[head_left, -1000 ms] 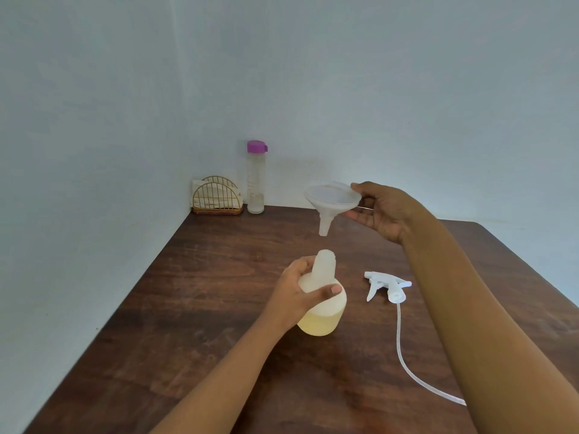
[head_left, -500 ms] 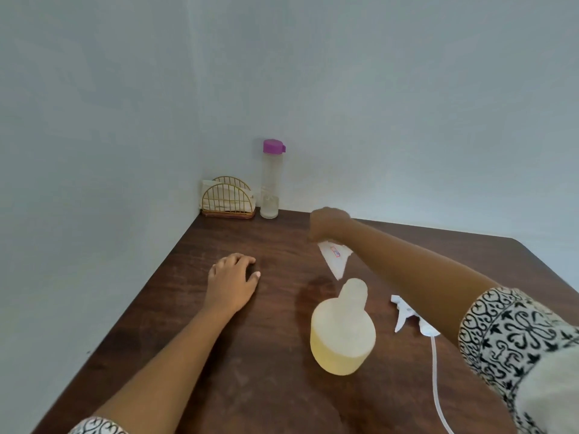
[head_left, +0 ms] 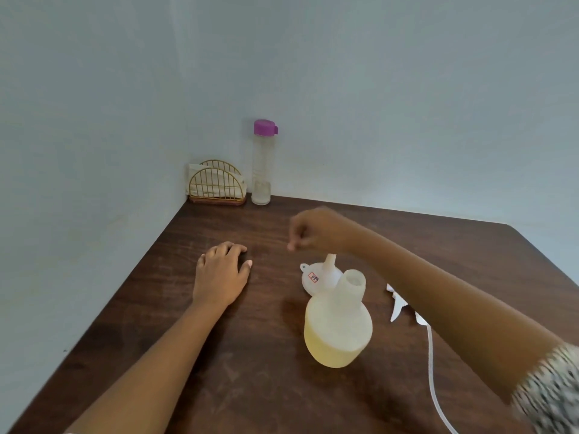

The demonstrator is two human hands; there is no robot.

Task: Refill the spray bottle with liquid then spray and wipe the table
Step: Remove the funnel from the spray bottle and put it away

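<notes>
The uncapped spray bottle [head_left: 338, 324] stands on the brown table [head_left: 250, 386], partly filled with pale yellow liquid. Just behind it a white funnel [head_left: 318, 277] lies upside down on the table, spout up, with a small red-edged sticker. My right hand [head_left: 310, 230] hovers above and behind the funnel with its fingers curled and nothing in them. My left hand [head_left: 222, 274] rests palm down on the table to the left. The white spray head [head_left: 399, 303] with its long tube lies right of the bottle, partly hidden by my right forearm.
A tall clear bottle with a purple cap [head_left: 262, 164] and a gold wire napkin holder [head_left: 216, 184] stand in the far corner against the walls. The table's right corner [head_left: 513, 227] is rounded.
My right hand set the funnel upside down behind the bottle and let go of it. My left hand released the bottle and now lies flat on the table.
</notes>
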